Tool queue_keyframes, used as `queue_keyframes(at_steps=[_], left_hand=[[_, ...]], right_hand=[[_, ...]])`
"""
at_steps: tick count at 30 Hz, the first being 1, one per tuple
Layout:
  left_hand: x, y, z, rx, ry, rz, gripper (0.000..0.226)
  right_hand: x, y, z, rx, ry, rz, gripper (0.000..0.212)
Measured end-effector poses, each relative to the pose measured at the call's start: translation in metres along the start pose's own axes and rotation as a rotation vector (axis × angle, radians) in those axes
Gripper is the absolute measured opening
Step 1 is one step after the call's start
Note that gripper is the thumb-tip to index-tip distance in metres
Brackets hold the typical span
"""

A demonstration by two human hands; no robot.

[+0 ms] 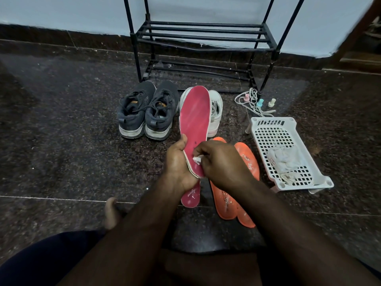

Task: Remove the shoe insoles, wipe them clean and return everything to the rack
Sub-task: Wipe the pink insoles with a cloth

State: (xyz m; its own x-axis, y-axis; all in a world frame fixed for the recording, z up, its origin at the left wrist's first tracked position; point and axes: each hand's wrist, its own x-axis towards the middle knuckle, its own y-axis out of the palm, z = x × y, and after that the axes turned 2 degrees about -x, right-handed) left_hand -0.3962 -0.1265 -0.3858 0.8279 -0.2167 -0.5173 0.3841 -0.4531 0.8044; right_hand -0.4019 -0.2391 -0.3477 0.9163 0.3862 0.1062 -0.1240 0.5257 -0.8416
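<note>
Down on the floor, four insoles: one pink insole (195,118) gripped at its heel end by the left hand (179,162), a second pink one (191,196) under it, two orange insoles (233,195) beside. The right hand (221,162) pinches a white wipe (196,159) against the held insole. Two dark shoes (147,112) and a white pair (215,112), half hidden behind the insole, sit before the rack (203,38). A white basket (286,149) holds cloths.

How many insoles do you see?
4: one pink insole in the left hand, another pink one beneath it, two orange insoles on the floor.
</note>
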Motion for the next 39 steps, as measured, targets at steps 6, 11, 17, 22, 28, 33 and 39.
queue_keyframes(at_steps=[6, 11, 17, 22, 28, 33, 39], left_hand=[[-0.001, 0.004, -0.004, 0.012, -0.009, -0.076, 0.065], [-0.004, 0.005, 0.000, -0.008, 0.007, -0.019, 0.059], [-0.001, 0.004, 0.000, 0.006, -0.037, -0.070, 0.068], [-0.001, 0.006, -0.001, -0.005, 0.040, 0.012, 0.061], [0.002, 0.001, 0.002, 0.027, 0.080, 0.017, 0.058], [0.003, 0.000, 0.001, 0.041, 0.064, -0.017, 0.060], [0.007, -0.003, 0.002, 0.029, 0.036, -0.051, 0.059]], right_hand=[[-0.006, 0.002, 0.004, 0.193, 0.052, 0.151, 0.032], [-0.001, -0.001, -0.001, 0.123, 0.064, -0.061, 0.027], [-0.005, 0.004, -0.001, 0.273, 0.099, 0.158, 0.028], [0.002, -0.023, -0.012, 0.592, 0.170, -0.012, 0.033], [0.000, -0.027, -0.016, 0.353, 0.085, -0.114, 0.026], [-0.001, -0.016, -0.006, 0.022, -0.104, -0.022, 0.024], [-0.003, -0.002, -0.006, -0.013, -0.091, -0.075, 0.021]])
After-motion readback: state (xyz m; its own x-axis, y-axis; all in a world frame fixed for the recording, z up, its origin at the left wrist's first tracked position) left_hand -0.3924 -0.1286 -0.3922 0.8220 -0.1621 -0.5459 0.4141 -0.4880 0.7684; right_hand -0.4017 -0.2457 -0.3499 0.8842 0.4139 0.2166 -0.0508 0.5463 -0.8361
